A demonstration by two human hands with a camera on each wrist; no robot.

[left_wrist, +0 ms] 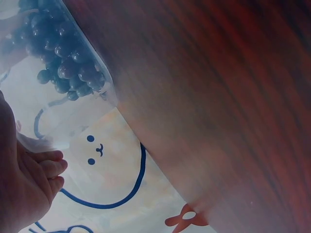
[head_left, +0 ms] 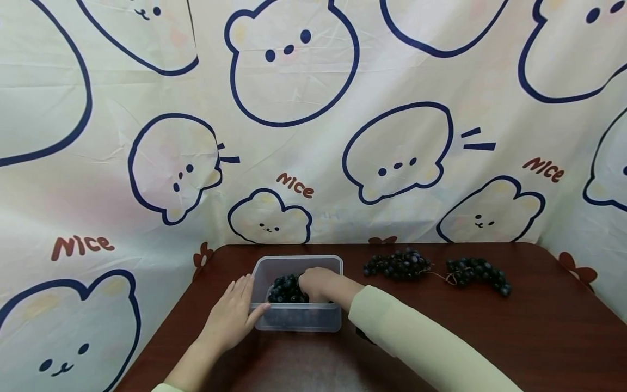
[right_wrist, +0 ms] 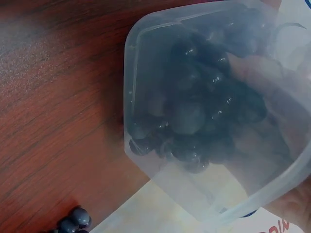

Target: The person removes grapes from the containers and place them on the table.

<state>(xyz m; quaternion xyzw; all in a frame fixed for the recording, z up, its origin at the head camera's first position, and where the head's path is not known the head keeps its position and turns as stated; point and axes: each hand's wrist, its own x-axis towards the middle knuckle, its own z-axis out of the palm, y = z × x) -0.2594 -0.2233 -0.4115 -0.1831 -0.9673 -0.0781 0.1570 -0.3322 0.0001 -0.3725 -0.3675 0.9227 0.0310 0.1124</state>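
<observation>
A translucent plastic container [head_left: 297,318] stands on the table with a bunch of dark grapes [head_left: 286,289] inside. My left hand [head_left: 235,316] rests against the container's left side, its fingers straight and its thumb by the front rim. My right hand [head_left: 320,284] reaches down into the container and grips the grapes; its fingertips are hidden in the head view. Through the cloudy wall in the right wrist view, the thumb [right_wrist: 252,73] presses on the grapes [right_wrist: 189,116]. In the left wrist view the grapes [left_wrist: 68,63] lie along the container's bottom.
Two more bunches of dark grapes lie at the back right of the brown table [head_left: 490,337]: one bunch [head_left: 399,265] nearer the container and another bunch [head_left: 477,274] farther right, with a thin string between them. A patterned cloth [head_left: 313,152] hangs behind the table.
</observation>
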